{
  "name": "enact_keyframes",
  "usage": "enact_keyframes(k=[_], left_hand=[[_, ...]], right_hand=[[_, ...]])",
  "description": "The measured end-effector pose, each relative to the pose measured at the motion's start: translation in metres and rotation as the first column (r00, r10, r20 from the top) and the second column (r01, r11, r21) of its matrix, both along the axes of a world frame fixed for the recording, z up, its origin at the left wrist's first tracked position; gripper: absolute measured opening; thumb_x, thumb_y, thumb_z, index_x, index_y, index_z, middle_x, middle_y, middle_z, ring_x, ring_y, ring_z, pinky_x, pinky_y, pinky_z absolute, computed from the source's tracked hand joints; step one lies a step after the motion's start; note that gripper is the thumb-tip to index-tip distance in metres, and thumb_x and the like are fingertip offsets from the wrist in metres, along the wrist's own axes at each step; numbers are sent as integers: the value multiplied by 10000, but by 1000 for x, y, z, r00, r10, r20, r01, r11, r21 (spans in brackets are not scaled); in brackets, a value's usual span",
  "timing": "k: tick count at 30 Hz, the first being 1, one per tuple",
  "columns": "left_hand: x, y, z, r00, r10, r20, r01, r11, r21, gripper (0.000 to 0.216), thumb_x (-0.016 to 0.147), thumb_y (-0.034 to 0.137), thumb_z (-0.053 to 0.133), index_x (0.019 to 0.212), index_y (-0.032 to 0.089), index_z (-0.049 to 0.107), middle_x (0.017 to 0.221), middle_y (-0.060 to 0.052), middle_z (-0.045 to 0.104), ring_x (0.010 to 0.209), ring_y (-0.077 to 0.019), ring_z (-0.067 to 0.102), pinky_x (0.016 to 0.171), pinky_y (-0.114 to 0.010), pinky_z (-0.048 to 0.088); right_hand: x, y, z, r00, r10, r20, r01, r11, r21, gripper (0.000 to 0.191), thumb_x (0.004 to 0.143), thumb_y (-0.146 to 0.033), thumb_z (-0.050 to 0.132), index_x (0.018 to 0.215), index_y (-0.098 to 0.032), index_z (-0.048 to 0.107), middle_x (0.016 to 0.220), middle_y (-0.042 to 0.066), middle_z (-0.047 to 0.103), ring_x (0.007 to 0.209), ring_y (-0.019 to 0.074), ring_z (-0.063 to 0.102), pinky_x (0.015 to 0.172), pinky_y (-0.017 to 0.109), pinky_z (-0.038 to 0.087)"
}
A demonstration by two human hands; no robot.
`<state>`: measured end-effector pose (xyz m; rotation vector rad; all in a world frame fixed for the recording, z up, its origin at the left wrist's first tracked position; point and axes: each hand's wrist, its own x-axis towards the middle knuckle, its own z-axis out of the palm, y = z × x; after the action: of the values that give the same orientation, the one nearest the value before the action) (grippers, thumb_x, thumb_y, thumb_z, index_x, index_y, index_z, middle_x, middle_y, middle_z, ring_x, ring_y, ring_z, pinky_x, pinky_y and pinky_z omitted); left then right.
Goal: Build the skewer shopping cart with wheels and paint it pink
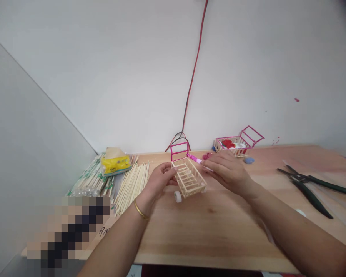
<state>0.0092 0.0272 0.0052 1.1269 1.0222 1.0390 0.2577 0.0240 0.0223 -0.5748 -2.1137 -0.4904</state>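
A small cart built of pale wooden sticks (188, 178), with a pink frame at its back and a white wheel (178, 196) under it, hangs just above the wooden table (207, 227). My left hand (159, 180) pinches the cart's left side with closed fingers. My right hand (227, 170) is closed round a pink marker (196, 159), whose tip touches the cart's top edge near the pink frame.
A second stick cart (237, 141) with pink frame and red pieces stands at the back by the wall. Bundles of bamboo sticks (127, 184) and a yellow tissue pack (115, 161) lie left. Green-handled pliers (311, 184) lie right. A red cable (193, 73) hangs down the wall.
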Motion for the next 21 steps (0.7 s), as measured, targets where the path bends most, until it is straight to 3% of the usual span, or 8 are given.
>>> enact_keyframes(k=[8, 16, 21], left_hand=[[4, -4, 0, 999, 29, -14, -28, 999, 28, 462, 706, 388, 779, 1049, 114, 635, 908, -94, 690, 680, -143, 654, 617, -278, 568], [5, -6, 1, 999, 39, -4, -39, 998, 43, 456, 693, 381, 798, 1040, 124, 652, 869, -76, 685, 665, -140, 650, 610, -277, 564], [5, -5, 2, 999, 49, 6, -49, 998, 30, 443, 695, 381, 792, 1027, 121, 654, 880, -83, 691, 649, -136, 645, 601, -279, 565]], right_hand=[[-8, -3, 1, 1000, 23, -17, -24, 998, -51, 261, 894, -157, 613, 1144, -231, 603, 865, 52, 716, 817, 184, 628, 761, 356, 469], [-20, -11, 5, 996, 87, -13, -87, 996, -22, 254, 889, -159, 617, 1136, -218, 604, 858, 51, 723, 781, 171, 625, 740, 336, 475], [-13, -8, 5, 999, -3, -37, 2, 1000, -17, 265, 876, -143, 631, 1127, -228, 626, 859, 51, 726, 823, 189, 635, 765, 352, 471]])
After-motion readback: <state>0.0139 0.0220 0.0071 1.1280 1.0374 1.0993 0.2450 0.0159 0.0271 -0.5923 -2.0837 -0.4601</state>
